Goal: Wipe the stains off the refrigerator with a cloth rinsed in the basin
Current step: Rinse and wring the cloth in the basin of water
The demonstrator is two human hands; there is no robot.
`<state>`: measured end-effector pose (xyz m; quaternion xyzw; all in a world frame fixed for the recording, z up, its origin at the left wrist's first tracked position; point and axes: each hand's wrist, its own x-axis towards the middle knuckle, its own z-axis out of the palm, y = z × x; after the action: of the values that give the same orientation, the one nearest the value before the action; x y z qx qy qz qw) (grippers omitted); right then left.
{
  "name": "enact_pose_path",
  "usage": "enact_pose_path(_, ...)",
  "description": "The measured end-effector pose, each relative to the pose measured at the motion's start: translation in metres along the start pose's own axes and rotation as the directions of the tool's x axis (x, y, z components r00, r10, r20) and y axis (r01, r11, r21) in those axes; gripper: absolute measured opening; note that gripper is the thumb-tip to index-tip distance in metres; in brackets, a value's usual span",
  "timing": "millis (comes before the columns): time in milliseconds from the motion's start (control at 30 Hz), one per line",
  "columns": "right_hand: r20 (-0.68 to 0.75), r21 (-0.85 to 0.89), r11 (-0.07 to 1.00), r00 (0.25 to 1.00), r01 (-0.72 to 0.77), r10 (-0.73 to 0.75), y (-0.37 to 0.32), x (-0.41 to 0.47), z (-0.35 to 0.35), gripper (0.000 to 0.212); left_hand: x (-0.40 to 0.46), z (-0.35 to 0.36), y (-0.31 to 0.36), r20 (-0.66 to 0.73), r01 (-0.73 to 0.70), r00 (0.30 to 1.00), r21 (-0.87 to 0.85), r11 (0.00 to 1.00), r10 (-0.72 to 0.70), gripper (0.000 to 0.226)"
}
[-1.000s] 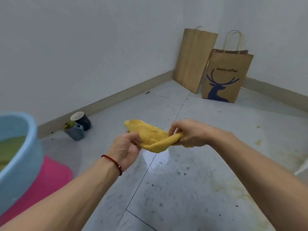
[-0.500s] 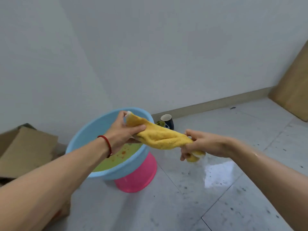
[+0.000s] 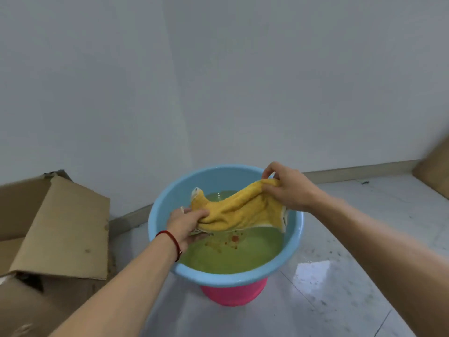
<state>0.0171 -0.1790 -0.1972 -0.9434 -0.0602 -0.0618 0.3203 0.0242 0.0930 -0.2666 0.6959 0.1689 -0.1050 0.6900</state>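
Observation:
A yellow cloth (image 3: 239, 210) hangs stretched between both hands just above a light blue basin (image 3: 162, 205). The basin holds greenish, murky water with reddish specks and stands on a pink base (image 3: 233, 294). My left hand (image 3: 187, 224), with a red string on its wrist, grips the cloth's lower left end over the water. My right hand (image 3: 286, 188) pinches the cloth's upper right end above the basin's far rim. The refrigerator is not in view.
An open cardboard box (image 3: 56, 229) lies on the floor left of the basin. A white wall rises behind with a beige skirting board (image 3: 359, 170). The grey tiled floor (image 3: 340, 288) to the right is wet and speckled. A brown paper bag edge (image 3: 435, 171) shows far right.
The view has swung left from the paper bags to the basin. Both hands have carried the cloth from beside the basin to directly over its water.

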Motion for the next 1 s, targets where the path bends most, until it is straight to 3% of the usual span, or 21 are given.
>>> enact_pose_path(67, 0.076, -0.098, 0.995, 0.996, -0.034, 0.042, -0.003, 0.017, 0.021, 0.020, 0.006, -0.014, 0.000, -0.080, -0.053, 0.994, 0.230, 0.972, 0.073, 0.037)
enact_pose_path(100, 0.150, -0.238, 0.969, 0.983, -0.063, 0.101, -0.003, 0.021, 0.036, 0.030, 0.007, -0.019, -0.002, -0.082, -0.042, 0.993, 0.398, 0.916, 0.081, 0.051)
enact_pose_path(167, 0.262, -0.569, 0.818, 0.925, -0.081, 0.275, 0.001, 0.019, 0.066, 0.055, 0.010, -0.014, -0.004, -0.107, 0.027, 0.992, 0.677, 0.735, 0.062, 0.078)
enact_pose_path(200, 0.268, -0.622, 0.778, 0.912, -0.082, 0.311, 0.000, 0.015, 0.079, 0.059, 0.009, -0.008, -0.003, -0.122, 0.039, 0.989, 0.764, 0.644, 0.085, 0.084)
enact_pose_path(267, 0.266, -0.555, 0.826, 0.920, -0.097, 0.287, -0.009, 0.008, 0.101, 0.055, 0.007, 0.008, -0.002, -0.096, -0.009, 0.976, 0.880, 0.475, 0.196, 0.090)
enact_pose_path(300, 0.269, -0.510, 0.852, 0.920, -0.115, 0.285, -0.016, 0.009, 0.111, 0.053, 0.008, 0.017, 0.001, -0.044, -0.039, 0.977, 0.924, 0.380, 0.207, 0.087)
enact_pose_path(367, 0.335, -0.492, 0.852, 0.865, -0.176, 0.373, -0.018, 0.017, 0.129, 0.055, 0.018, 0.031, -0.008, 0.010, -0.022, 0.999, 0.957, 0.288, 0.043, 0.086)
enact_pose_path(433, 0.413, -0.493, 0.838, 0.785, -0.233, 0.462, -0.012, 0.025, 0.142, 0.063, 0.029, 0.036, -0.026, -0.018, 0.062, 0.987, 0.961, 0.269, -0.161, 0.095)
enact_pose_path(533, 0.418, -0.564, 0.782, 0.726, -0.264, 0.547, 0.007, 0.038, 0.148, 0.060, 0.046, 0.033, -0.035, -0.083, 0.119, 0.983, 0.966, 0.228, -0.162, 0.081)
enact_pose_path(633, 0.332, -0.709, 0.689, 0.789, -0.152, 0.516, 0.011, 0.039, 0.139, 0.050, 0.053, 0.027, -0.026, -0.001, 0.042, 0.978, 0.980, 0.194, -0.210, 0.051)
enact_pose_path(700, 0.259, -0.721, 0.672, 0.836, -0.167, 0.484, 0.016, 0.042, 0.137, 0.053, 0.053, 0.024, -0.021, 0.014, 0.018, 0.971, 0.991, 0.134, -0.237, 0.041)
enact_pose_path(767, 0.289, -0.651, 0.711, 0.780, -0.265, 0.555, 0.015, 0.048, 0.140, 0.064, 0.052, 0.027, -0.014, 0.027, 0.036, 0.958, 0.977, 0.211, -0.286, 0.033)
enact_pose_path(800, 0.334, -0.594, 0.740, 0.741, -0.315, 0.583, 0.013, 0.052, 0.147, 0.066, 0.050, 0.029, -0.012, 0.037, 0.064, 0.956, 0.942, 0.331, -0.291, 0.026)
enact_pose_path(833, 0.374, -0.522, 0.775, 0.722, -0.355, 0.583, 0.012, 0.059, 0.152, 0.064, 0.051, 0.033, -0.011, 0.013, 0.138, 0.960, 0.847, 0.513, -0.281, 0.019)
enact_pose_path(900, 0.382, -0.268, 0.819, 0.724, -0.508, 0.575, -0.003, 0.066, 0.165, 0.060, 0.054, 0.042, -0.017, -0.073, 0.339, 0.936, 0.454, 0.824, -0.345, 0.029)
enact_pose_path(933, 0.392, -0.091, 0.814, 0.731, -0.574, 0.559, -0.008, 0.067, 0.173, 0.056, 0.056, 0.048, -0.022, -0.117, 0.429, 0.903, 0.238, 0.872, -0.412, 0.037)
enact_pose_path(1000, 0.487, 0.251, 0.697, 0.710, -0.672, 0.509, -0.017, 0.064, 0.187, 0.050, 0.062, 0.060, -0.030, -0.106, 0.398, 0.915, 0.071, 0.915, -0.389, 0.039)
